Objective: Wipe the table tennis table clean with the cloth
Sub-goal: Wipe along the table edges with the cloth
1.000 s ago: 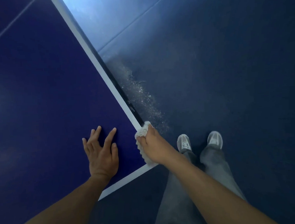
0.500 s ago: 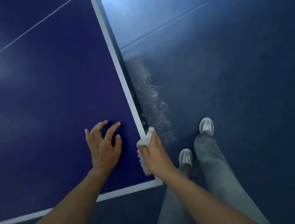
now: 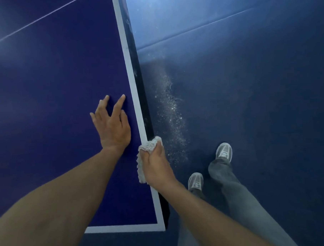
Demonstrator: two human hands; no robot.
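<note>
Cloth (image 3: 148, 145) squeezed in right hand (image 3: 156, 167) on the surface (image 3: 54, 90) edge; left hand (image 3: 113, 127) flat, fingers wide, at ten o'clock.

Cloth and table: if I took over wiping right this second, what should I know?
Right hand grips the bunched white cloth on the white side line, near the corner.
Left hand rests flat, fingers spread, on the blue table beside it.
Done: white specks lie on the floor below that edge, likely swept off.
Left: probably wipe along the edge; how much of the top is wiped cannot be told.
</note>
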